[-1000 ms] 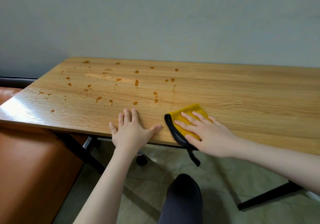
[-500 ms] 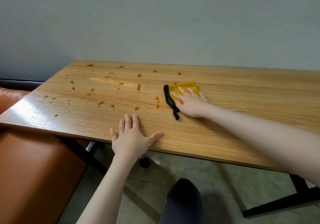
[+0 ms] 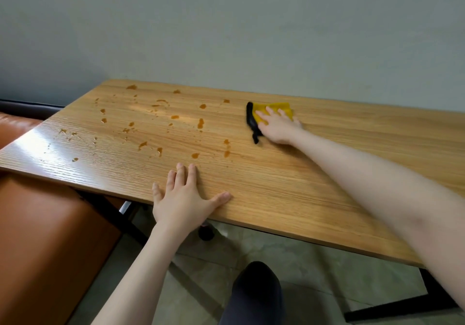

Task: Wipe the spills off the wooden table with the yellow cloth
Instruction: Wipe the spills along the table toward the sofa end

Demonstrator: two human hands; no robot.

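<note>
The yellow cloth (image 3: 274,109) lies flat under the spread fingers (image 3: 271,111) of the right hand (image 3: 278,127), at 1 o'clock on the table (image 3: 289,186); its black edge (image 3: 251,123) sticks out at 9 o'clock of them.

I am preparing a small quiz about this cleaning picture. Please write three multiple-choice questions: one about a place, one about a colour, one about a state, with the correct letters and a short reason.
1. Where is the yellow cloth?
A. near the far edge of the table
B. on the floor
C. hanging off the near edge

2. What colour are the spills?
A. blue
B. orange-brown
C. white

3. How does the left hand lie?
A. curled round a cup
B. flat on the table, fingers straight
C. raised in the air

Answers:
1 A: the cloth lies close to the wall side, under the right hand.
2 B: the drops look orange-brown on the wood.
3 B: its palm and spread fingers rest at the near edge.
</note>
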